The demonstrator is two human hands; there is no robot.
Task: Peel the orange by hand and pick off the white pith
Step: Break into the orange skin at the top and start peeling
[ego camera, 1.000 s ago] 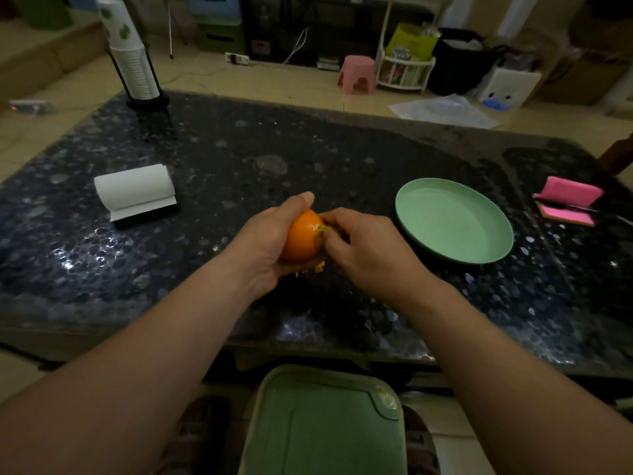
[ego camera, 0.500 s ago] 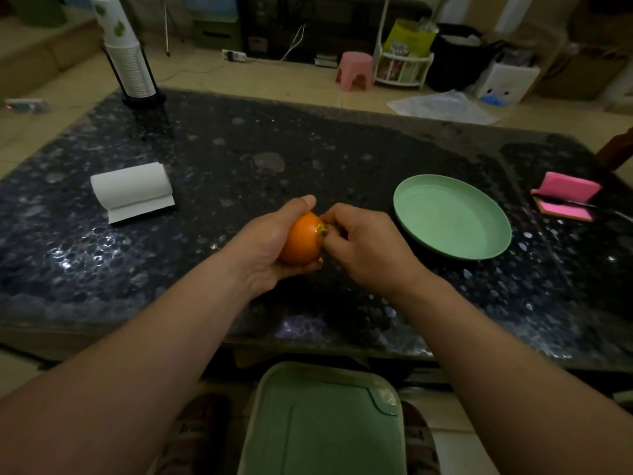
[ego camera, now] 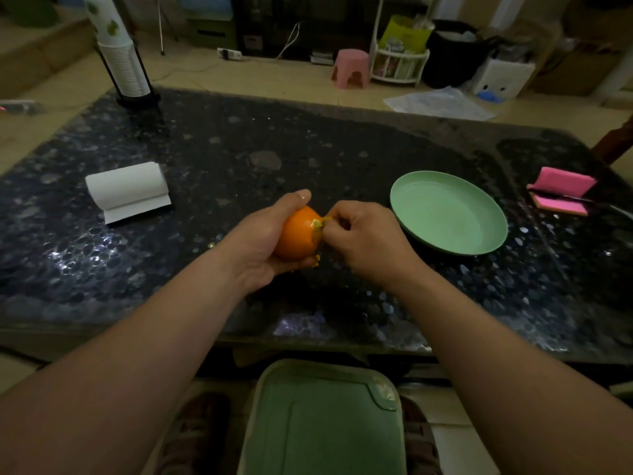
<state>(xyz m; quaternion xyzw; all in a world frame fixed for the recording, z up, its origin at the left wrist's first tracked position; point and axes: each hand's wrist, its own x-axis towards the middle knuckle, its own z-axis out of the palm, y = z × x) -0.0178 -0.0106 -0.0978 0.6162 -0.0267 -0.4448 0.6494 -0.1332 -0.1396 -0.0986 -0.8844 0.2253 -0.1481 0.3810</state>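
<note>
Gripping the orange [ego camera: 297, 234], the left hand [ego camera: 262, 241] curls round it; beside it, the right hand [ego camera: 366, 241] pinches a peel flap [ego camera: 320, 223].

The light is dim. My dark speckled counter [ego camera: 342, 149] stands on a beige floor [ego camera: 274, 75]; beyond it I see a pink stool [ego camera: 351, 68], a white rack [ego camera: 399, 65] and a plastic sheet [ego camera: 438, 103].

I am looking into a lived-in room of a home. A dark speckled stone tabletop [ego camera: 239, 166] stands on a pale tiled floor [ego camera: 274, 77]. On the floor, a small pink stool [ego camera: 351, 68] sits at 12 o'clock, a white storage rack [ego camera: 399, 65] at 1 o'clock and a power strip [ego camera: 229, 53] at 11 o'clock. On the tabletop are stacked paper cups [ego camera: 120, 53] toward 10 o'clock, a paper roll [ego camera: 126, 188] at 9 and a green plate [ego camera: 448, 214] at 3.
</note>
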